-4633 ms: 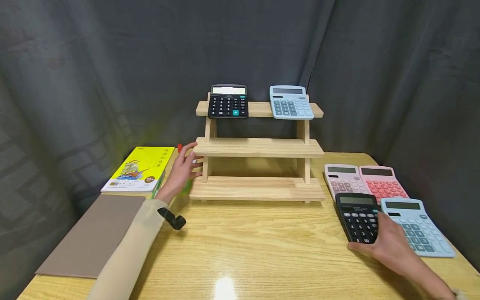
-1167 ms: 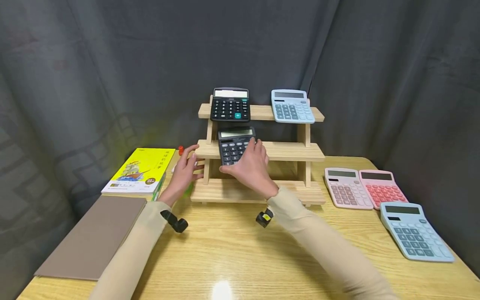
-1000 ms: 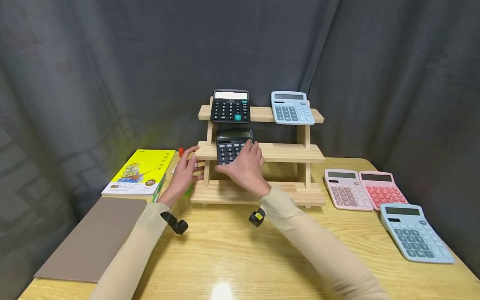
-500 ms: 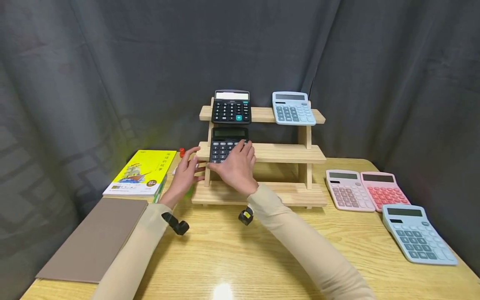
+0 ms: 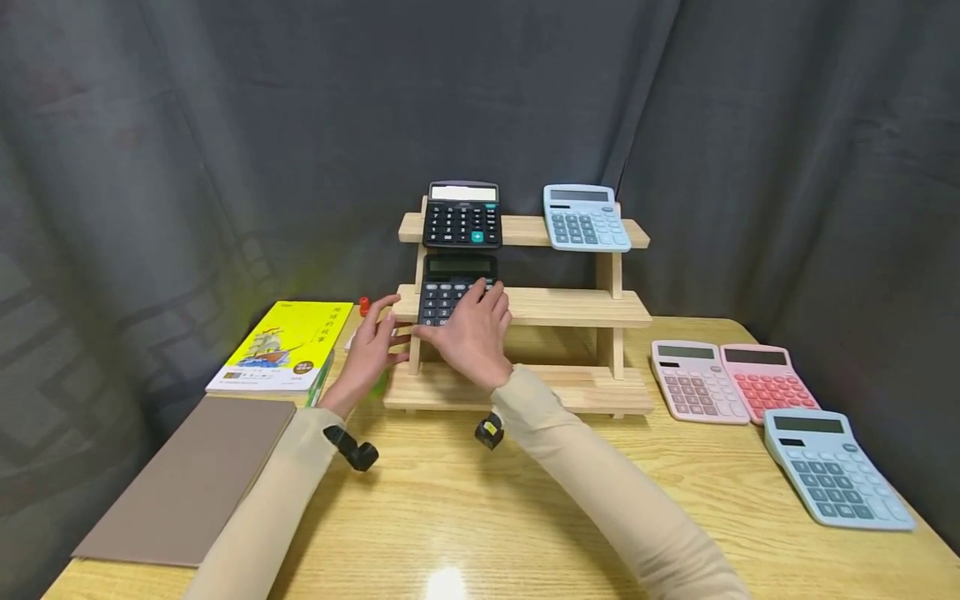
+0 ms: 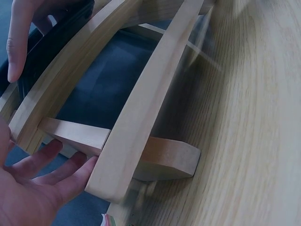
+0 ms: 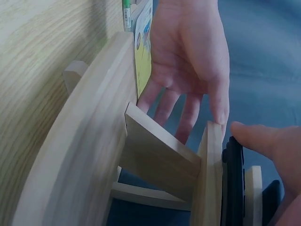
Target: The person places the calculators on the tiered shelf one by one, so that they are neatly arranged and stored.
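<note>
A three-tier wooden stand (image 5: 570, 307) stands on the table. My right hand (image 5: 474, 340) holds a black calculator (image 5: 442, 293) at the left end of its middle shelf, thumb at the lower left corner and fingers over the right side. The calculator leans back, screen upward, its lower right keys hidden by the hand. My left hand (image 5: 366, 348) grips the left end of the stand; in the right wrist view its thumb is on the shelf's end and its fingers lie along the side support (image 7: 157, 146). On the top shelf lean another black calculator (image 5: 461, 215) and a light blue calculator (image 5: 587, 218).
At the right lie a pale pink calculator (image 5: 697, 382), a pink calculator (image 5: 768, 379) and a light blue calculator (image 5: 836, 471). Yellow-covered books (image 5: 281, 346) and a brown board (image 5: 187, 479) lie at the left. A dark curtain (image 5: 375, 125) hangs behind the table.
The right hand picked the black calculator from the right-hand group and carried it to the middle shelf, then slid it left. Over the last half second it barely moves. The left hand stays at the stand.
</note>
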### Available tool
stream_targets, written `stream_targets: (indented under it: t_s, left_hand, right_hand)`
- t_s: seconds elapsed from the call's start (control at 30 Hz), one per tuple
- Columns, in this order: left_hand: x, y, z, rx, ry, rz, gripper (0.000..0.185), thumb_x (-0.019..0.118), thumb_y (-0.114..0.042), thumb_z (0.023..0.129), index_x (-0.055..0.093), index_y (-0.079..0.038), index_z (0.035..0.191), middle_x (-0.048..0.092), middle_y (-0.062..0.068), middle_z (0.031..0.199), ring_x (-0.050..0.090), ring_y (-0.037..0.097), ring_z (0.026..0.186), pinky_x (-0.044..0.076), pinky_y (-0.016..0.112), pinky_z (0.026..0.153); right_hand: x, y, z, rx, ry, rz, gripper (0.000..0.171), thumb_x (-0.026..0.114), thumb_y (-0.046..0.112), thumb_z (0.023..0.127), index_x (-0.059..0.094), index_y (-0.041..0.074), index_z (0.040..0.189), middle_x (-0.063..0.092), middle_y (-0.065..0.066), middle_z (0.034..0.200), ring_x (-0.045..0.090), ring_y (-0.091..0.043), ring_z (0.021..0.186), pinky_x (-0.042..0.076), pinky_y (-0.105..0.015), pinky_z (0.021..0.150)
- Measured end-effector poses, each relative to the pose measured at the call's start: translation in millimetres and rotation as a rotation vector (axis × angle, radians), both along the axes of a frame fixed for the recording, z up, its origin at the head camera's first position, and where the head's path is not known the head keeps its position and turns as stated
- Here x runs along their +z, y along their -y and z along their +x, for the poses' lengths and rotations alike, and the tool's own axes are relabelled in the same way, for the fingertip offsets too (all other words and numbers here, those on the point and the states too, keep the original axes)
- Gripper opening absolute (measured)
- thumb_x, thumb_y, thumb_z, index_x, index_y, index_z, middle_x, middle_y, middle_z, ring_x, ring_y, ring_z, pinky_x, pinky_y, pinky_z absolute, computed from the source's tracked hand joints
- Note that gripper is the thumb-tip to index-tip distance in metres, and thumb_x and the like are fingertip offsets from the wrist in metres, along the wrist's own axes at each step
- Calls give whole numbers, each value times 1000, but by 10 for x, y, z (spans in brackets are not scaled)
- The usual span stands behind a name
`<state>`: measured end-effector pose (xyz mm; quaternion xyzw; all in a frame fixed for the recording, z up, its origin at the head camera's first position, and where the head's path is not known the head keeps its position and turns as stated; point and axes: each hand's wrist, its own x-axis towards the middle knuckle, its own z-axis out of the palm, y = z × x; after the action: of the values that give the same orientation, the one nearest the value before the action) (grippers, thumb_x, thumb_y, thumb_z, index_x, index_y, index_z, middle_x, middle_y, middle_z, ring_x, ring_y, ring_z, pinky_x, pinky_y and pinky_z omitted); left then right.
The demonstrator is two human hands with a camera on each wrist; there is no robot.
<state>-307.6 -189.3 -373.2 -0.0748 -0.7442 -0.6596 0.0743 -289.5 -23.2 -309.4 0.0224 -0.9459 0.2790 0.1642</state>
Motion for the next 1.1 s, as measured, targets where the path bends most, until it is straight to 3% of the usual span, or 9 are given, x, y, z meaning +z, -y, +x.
stream_targets:
  t_s: [0.87, 1.1]
  left_hand:
    - [7, 24, -5, -1, 8, -19, 46, 36, -33, 112, 32, -25, 156, 49, 24, 142, 56, 45, 123, 53, 56, 93]
    - [6, 17, 2, -5, -3, -14, 44, 36, -31, 112, 33, -24, 156, 49, 26, 139, 58, 45, 120, 55, 56, 90]
  right_hand:
    - [53, 5, -34, -17, 48, 66, 133, 80, 72, 69, 20, -8, 156, 15, -36, 159, 20, -47, 144, 25, -55, 115]
    - [51, -121, 39, 34, -1, -45, 128, 80, 68, 74, 18, -8, 157, 15, -34, 160, 17, -45, 146, 21, -55, 117]
